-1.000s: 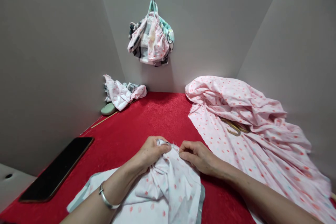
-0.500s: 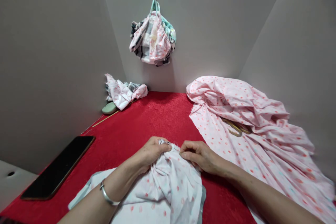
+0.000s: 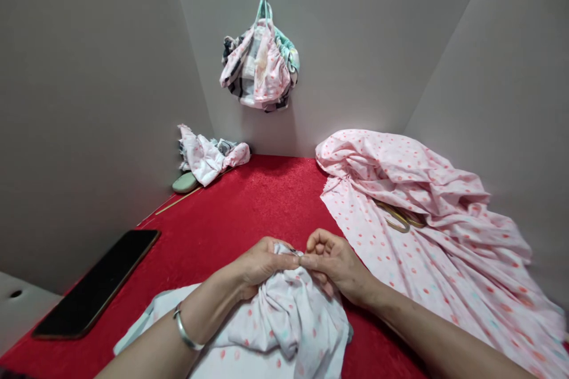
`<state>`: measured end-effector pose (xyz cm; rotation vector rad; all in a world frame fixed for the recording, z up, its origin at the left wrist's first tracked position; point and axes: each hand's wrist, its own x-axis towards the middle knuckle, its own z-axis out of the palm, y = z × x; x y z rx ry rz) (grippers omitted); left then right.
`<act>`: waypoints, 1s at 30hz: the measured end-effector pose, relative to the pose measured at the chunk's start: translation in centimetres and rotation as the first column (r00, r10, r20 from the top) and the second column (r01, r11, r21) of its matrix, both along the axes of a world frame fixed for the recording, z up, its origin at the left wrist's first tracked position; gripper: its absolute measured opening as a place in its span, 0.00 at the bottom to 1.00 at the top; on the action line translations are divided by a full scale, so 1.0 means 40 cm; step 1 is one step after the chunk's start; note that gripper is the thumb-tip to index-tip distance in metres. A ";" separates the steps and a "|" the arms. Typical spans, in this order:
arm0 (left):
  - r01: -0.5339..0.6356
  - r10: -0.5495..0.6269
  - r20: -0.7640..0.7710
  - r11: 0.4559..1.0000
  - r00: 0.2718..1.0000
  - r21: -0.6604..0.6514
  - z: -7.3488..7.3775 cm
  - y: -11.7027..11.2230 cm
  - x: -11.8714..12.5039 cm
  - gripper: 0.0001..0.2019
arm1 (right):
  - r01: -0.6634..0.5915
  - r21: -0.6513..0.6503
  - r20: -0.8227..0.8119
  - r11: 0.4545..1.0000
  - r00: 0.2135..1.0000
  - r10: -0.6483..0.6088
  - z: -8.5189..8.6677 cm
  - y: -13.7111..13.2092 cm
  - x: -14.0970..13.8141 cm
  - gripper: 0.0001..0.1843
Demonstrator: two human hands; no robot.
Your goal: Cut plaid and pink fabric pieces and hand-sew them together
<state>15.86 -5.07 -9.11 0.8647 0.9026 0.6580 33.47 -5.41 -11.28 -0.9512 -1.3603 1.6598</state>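
Note:
A white cloth with pink dots (image 3: 288, 314) lies bunched on the red table cover, its upper edge gathered between my hands. My left hand (image 3: 262, 263) is closed on that edge, thumb on top. Close against it, my right hand (image 3: 331, 260) pinches the same edge, the two thumb tips nearly meeting. A small dark spot shows on the cloth by the left fingers, too small to make out. Whether a needle or thread is between the right fingertips is hidden.
Pink dotted fabric (image 3: 413, 189) is heaped at the right, with gold-handled scissors (image 3: 398, 218) partly under its fold. A black phone (image 3: 98, 284) lies at the left. Fabric scraps (image 3: 208, 157), a green oval object (image 3: 185, 182) and a thin stick (image 3: 178, 201) sit back left. Sewn cloth pieces (image 3: 262, 65) hang above.
My right hand has come in against my left, the thumbs now nearly touching at the cloth's edge. The cloth's right part has crumpled inward and both hands sit slightly lower.

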 end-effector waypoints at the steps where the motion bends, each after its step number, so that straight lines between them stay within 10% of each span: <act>1: -0.001 0.001 -0.004 1.000 1.000 0.014 0.001 -0.002 0.003 0.15 | 0.034 0.014 0.005 0.999 0.999 -0.034 0.002 0.000 -0.002 0.19; 4: -0.028 0.030 -0.046 0.999 0.998 0.046 0.009 -0.006 0.011 0.18 | 0.081 0.319 0.164 0.944 0.977 -0.139 0.017 0.006 0.003 0.15; 7: -0.044 0.057 -0.129 0.994 0.990 0.102 0.017 -0.008 0.016 0.19 | -0.055 0.703 0.328 0.709 0.910 -0.254 0.035 0.011 0.017 0.06; 17: 0.086 0.011 -0.303 0.948 0.953 0.306 -0.023 -0.009 0.036 0.11 | -0.068 0.867 0.268 0.494 0.899 -0.347 0.053 -0.008 0.007 0.10; 19: 0.134 -0.005 -0.354 0.930 0.935 0.342 -0.027 -0.011 0.040 0.10 | 0.016 0.844 0.215 0.536 0.906 -0.365 0.060 -0.005 -0.002 0.09; 22: 0.139 -0.036 -0.313 0.939 0.949 0.313 -0.018 -0.014 0.034 0.10 | 0.070 0.505 0.176 0.860 0.967 -0.182 0.060 0.009 -0.009 0.12; 24: 0.136 -0.067 -0.253 0.954 0.965 0.268 -0.009 -0.013 0.025 0.11 | 0.042 0.169 0.050 0.985 0.997 -0.051 0.055 0.020 -0.006 0.14; 30: 0.119 -0.074 -0.223 0.974 0.972 0.193 -0.002 -0.008 0.016 0.13 | 0.069 -0.164 -0.236 0.984 0.966 -0.107 0.062 0.040 0.026 0.20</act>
